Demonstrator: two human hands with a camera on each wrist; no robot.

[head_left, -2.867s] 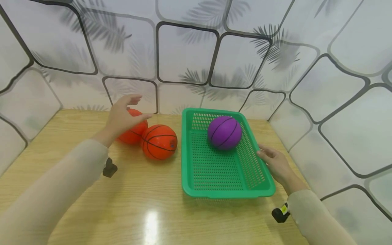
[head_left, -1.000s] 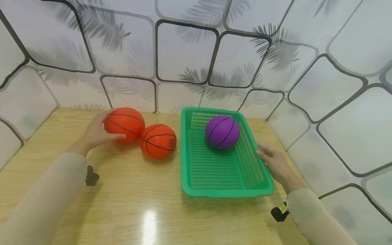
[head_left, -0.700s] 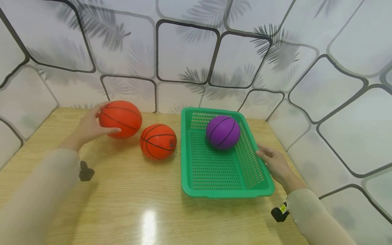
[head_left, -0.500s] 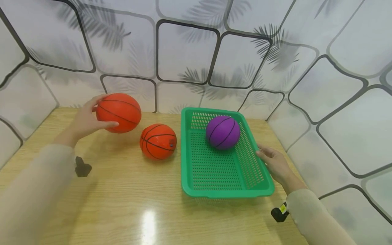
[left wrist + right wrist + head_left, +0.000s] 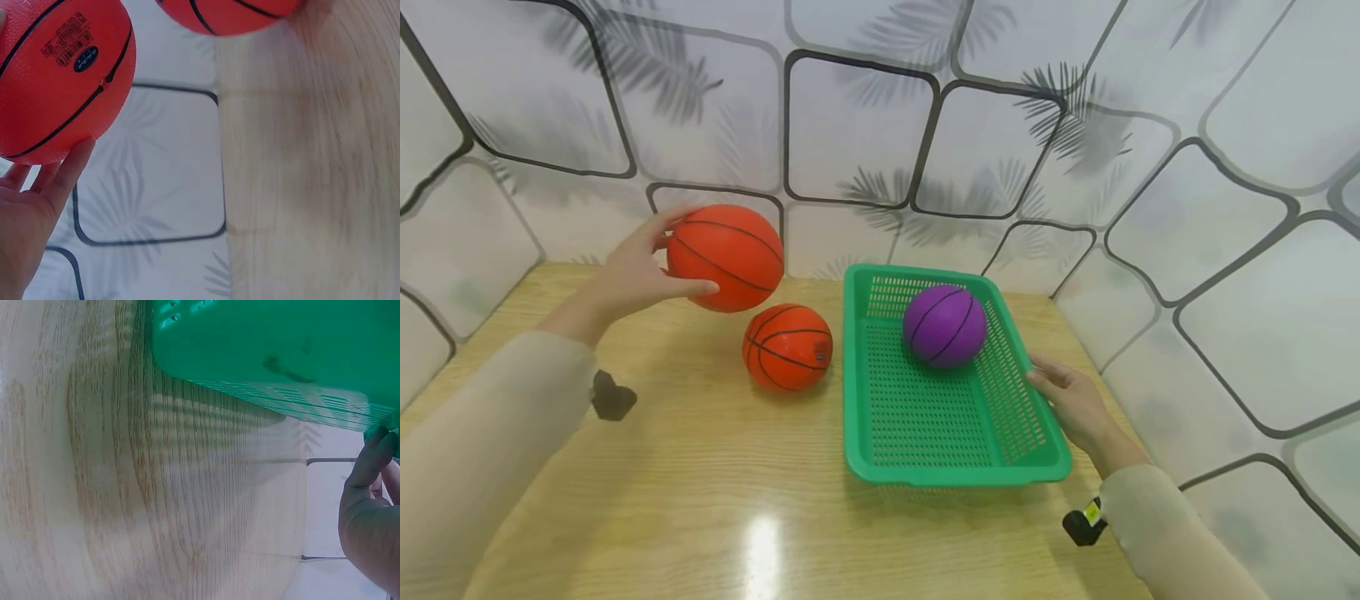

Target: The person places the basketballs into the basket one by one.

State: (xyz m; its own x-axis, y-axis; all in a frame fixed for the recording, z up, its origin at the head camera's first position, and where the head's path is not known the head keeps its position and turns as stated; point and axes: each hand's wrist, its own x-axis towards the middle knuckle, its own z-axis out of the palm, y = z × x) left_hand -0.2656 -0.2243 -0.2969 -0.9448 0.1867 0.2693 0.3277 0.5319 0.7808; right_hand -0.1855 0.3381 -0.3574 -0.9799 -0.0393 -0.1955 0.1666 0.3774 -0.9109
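In the head view my left hand [image 5: 632, 275] holds a red toy basketball [image 5: 727, 258] above the table, thumb low on its near side and fingers round its left. The left wrist view shows printed marks on this ball [image 5: 69, 81], with fingertips against its underside. A second red basketball [image 5: 787, 347] rests on the table below and to the right. My right hand [image 5: 1075, 406] grips the right rim of a green plastic basket [image 5: 925, 476]. Inside the basket, toward the back, sits a purple basketball [image 5: 945, 326]. In the right wrist view, the fingers [image 5: 373, 456] meet the basket's edge.
A light wooden table [image 5: 700, 500] lies under everything. Patterned white walls [image 5: 857, 125] close off its back and sides. The basket stands close to the right-hand wall.
My left hand has come down around the left red ball, drawn it left away from the other, lifted it and moved it back rightward. The right hand and basket have stayed put.
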